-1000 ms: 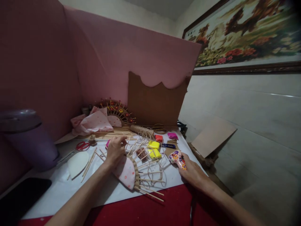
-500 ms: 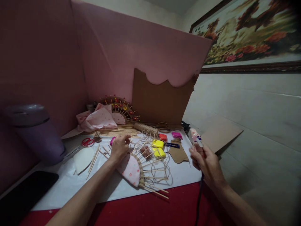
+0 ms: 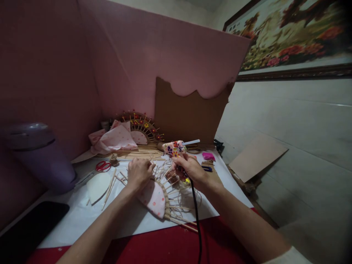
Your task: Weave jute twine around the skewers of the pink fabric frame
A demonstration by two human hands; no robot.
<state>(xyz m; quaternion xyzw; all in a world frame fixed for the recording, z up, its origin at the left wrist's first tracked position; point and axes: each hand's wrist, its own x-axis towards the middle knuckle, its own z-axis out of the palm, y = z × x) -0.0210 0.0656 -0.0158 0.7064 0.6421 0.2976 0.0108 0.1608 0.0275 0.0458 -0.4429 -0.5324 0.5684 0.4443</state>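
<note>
My right hand (image 3: 192,168) grips a glue gun (image 3: 173,148) with a flowered body. A pale glue stick (image 3: 192,142) juts from its back, and a black cord (image 3: 197,223) hangs below. The nozzle is hidden behind my fingers. My left hand (image 3: 139,173) is closed at the upper edge of a half-round fan (image 3: 154,201) covered in pink dotted cloth. Thin wooden sticks (image 3: 183,222) radiate from the fan's woven rim. Loose twine (image 3: 192,200) lies tangled over them. What my left fingertips pinch is partly hidden.
Red scissors (image 3: 103,166), a white cut-out (image 3: 99,187) and a black phone (image 3: 35,223) lie left, near a purple tumbler (image 3: 44,161). Behind are pink cloth (image 3: 118,138), a decorated fan (image 3: 147,126) and brown cardboard (image 3: 187,115). A pink packet (image 3: 208,156) lies right.
My right hand has brought the glue gun leftward from the right side to above the fan, turning it sideways. My left hand stays at the fan, its fingers drawn in a little.
</note>
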